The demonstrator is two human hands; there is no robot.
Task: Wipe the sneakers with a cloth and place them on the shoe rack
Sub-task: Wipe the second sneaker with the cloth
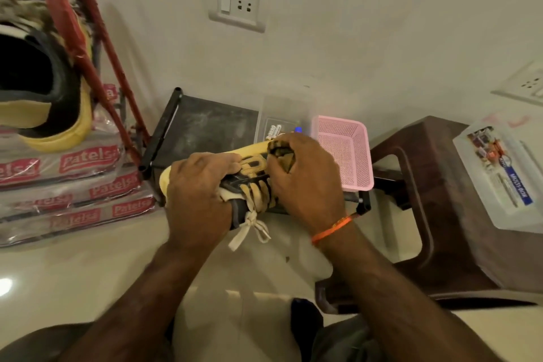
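A yellow and black sneaker (253, 168) with cream laces (249, 223) is held above the floor in front of me. My left hand (198, 188) grips its left side, fingers curled over the upper. My right hand (305, 176) pinches a bunched, dark and yellow cloth (282, 155) against the sneaker's top right. Much of the shoe is hidden under both hands. The second sneaker (44, 91), black inside with a yellow sole, sits on the red shoe rack (85, 38) at the upper left.
Behind the sneaker stands a low black stand (205, 126) bearing a clear box (285, 114) and a pink basket (346, 153). A brown plastic stool (435, 185) with a clear lidded box (499, 176) is on the right. Wrapped packages (73, 185) are stacked at the left.
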